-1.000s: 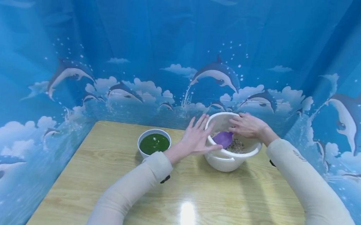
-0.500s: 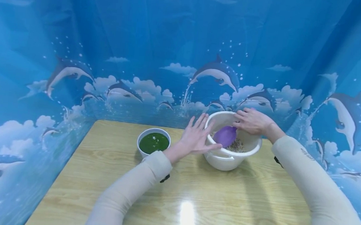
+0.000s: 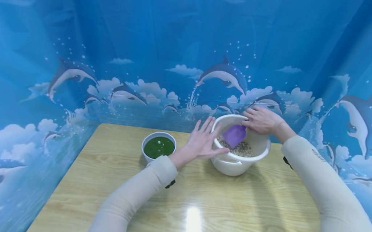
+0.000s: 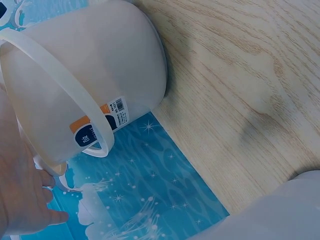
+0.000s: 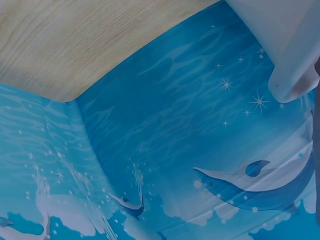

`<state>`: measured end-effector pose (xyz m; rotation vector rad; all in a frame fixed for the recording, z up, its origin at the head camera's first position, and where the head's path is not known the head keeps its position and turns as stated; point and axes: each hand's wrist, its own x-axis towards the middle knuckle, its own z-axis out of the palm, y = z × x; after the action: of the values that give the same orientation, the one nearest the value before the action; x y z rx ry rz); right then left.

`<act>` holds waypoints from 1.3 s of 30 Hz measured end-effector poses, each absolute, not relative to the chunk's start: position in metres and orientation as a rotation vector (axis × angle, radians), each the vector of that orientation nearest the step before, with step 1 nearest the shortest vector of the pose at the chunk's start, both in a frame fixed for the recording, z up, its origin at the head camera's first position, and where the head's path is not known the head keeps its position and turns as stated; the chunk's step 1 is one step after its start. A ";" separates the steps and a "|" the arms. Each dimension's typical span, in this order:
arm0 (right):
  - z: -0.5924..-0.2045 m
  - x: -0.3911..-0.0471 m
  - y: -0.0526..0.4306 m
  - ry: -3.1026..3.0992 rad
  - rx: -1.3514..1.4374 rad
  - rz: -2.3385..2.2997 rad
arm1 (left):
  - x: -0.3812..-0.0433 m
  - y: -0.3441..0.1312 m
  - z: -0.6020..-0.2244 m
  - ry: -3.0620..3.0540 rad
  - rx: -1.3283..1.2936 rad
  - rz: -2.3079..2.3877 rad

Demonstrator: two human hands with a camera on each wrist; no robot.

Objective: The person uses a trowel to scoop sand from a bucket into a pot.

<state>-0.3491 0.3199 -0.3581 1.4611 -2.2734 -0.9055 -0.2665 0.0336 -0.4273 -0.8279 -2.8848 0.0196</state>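
Note:
In the head view a white bucket (image 3: 229,169) stands at the back right of the table, with a layer of brownish grains (image 3: 243,149) inside. My right hand (image 3: 262,120) grips the handle of a purple scoop (image 3: 234,135) over the bucket's far right rim. The scoop's blade tilts down toward the grains. My left hand (image 3: 201,141) rests against the bucket's left rim, fingers spread and straight, thumb along the front. In the left wrist view that hand (image 4: 22,185) lies at the bucket's rim, beside the bucket's white bail handle (image 4: 60,75).
Left of the bucket stands a white bowl (image 3: 149,159) of dark green liquid with small pale bits on it. The wooden table (image 3: 231,210) ends just behind both containers, where a blue dolphin-print curtain (image 3: 165,48) hangs. The bucket (image 5: 280,30) fills the right wrist view's upper right.
My right hand has risen and moved slightly right and away with the scoop, whose blade has lifted off the near rim and shows more of the grains. My left hand stays put.

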 end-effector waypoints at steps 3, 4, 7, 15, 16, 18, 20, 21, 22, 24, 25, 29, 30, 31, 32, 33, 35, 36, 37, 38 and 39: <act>-0.359 -0.351 0.320 -2.272 1.451 -0.899 | -0.267 0.034 -0.427 -2.894 -0.832 0.015; -0.359 -0.351 0.321 -2.270 1.447 -0.901 | -0.267 0.034 -0.427 -2.897 -0.833 0.013; -0.361 -0.352 0.321 -2.262 1.438 -0.908 | -0.266 0.035 -0.426 -2.900 -0.839 0.010; -0.367 -0.355 0.321 -2.225 1.422 -1.010 | -0.266 0.036 -0.426 -2.902 -0.835 0.040; -0.367 -0.355 0.320 -2.211 1.425 -1.028 | -0.266 0.036 -0.426 -2.901 -0.834 0.045; -0.369 -0.356 0.319 -2.176 1.432 -1.063 | -0.266 0.035 -0.426 -2.902 -0.830 0.048; -0.369 -0.356 0.318 -2.147 1.436 -1.088 | -0.266 0.035 -0.426 -2.903 -0.826 0.048; -0.369 -0.356 0.317 -2.138 1.435 -1.096 | -0.266 0.035 -0.426 -2.903 -0.826 0.045; -0.370 -0.355 0.317 -2.132 1.434 -1.101 | -0.266 0.035 -0.426 -2.903 -0.824 0.045; -0.370 -0.355 0.316 -2.129 1.429 -1.108 | -0.266 0.035 -0.426 -2.902 -0.825 0.039; -0.370 -0.354 0.316 -2.130 1.424 -1.111 | -0.266 0.035 -0.426 -2.901 -0.824 0.039; -0.372 -0.353 0.314 -2.135 1.415 -1.141 | -0.266 0.034 -0.426 -2.892 -0.830 0.032; -0.373 -0.354 0.314 -2.133 1.414 -1.152 | -0.266 0.034 -0.427 -2.891 -0.830 0.031; -0.374 -0.353 0.313 -2.133 1.416 -1.157 | -0.266 0.034 -0.427 -2.890 -0.830 0.029; -0.375 -0.353 0.312 -2.135 1.418 -1.160 | -0.266 0.034 -0.427 -2.888 -0.831 0.027; -0.375 -0.353 0.312 -2.136 1.421 -1.164 | -0.266 0.034 -0.427 -2.887 -0.831 0.027; -0.376 -0.352 0.311 -2.141 1.425 -1.172 | -0.266 0.034 -0.427 -2.888 -0.830 0.023; -0.377 -0.351 0.310 -2.146 1.428 -1.173 | -0.266 0.034 -0.427 -2.890 -0.829 0.023; -0.378 -0.351 0.310 -2.149 1.431 -1.177 | -0.266 0.034 -0.426 -2.893 -0.829 0.021; -0.378 -0.350 0.310 -2.152 1.432 -1.185 | -0.266 0.034 -0.426 -2.895 -0.829 0.021; -0.379 -0.350 0.310 -2.155 1.432 -1.191 | -0.266 0.034 -0.426 -2.899 -0.827 0.020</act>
<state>-0.3497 0.3099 -0.3791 1.4318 -2.1546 -1.1909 -0.2656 0.0335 -0.4262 -0.8273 -2.8988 0.0199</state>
